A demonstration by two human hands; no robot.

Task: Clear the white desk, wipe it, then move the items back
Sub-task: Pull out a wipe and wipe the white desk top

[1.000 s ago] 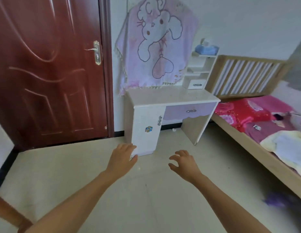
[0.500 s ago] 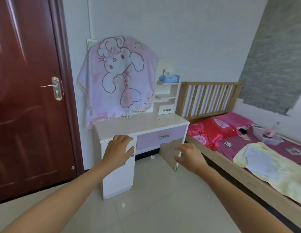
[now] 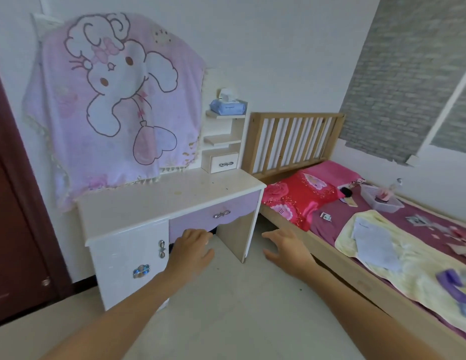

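White desk [image 3: 148, 201] of glossy laminate, with a lilac drawer front, stands just beyond the left hand [image 3: 191, 252] and the right hand [image 3: 287, 249]. Its top lies above and ahead of them and shows dark specks and a yellowish stain toward the back. It looks heavy and rigid, so I judge it needs no holding. A wipe should slide easily over the slick top, with extra pressure on the stain.

To the right of the right hand runs a wooden-framed bed [image 3: 369, 287] with a purple sheet. Above the left hand, a pink cartoon-rabbit cloth [image 3: 115, 100] hangs over the desk's back.

On the bed, well right of the right hand, lies a pale yellow towel [image 3: 414, 261] with a white paper sheet [image 3: 375, 242] on it. Both look soft and flimsy and are best lifted flat. Farther back sits a clear plastic tray [image 3: 382, 202], probably light and stiff; its rim offers the hold. A blue tissue pack [image 3: 228, 105], soft and light, rests on the top shelf, above and between the hands.

The left hand hovers before the kneehole and the right beside the desk's leg. Both hold nothing, fingers loosely spread, palms down.
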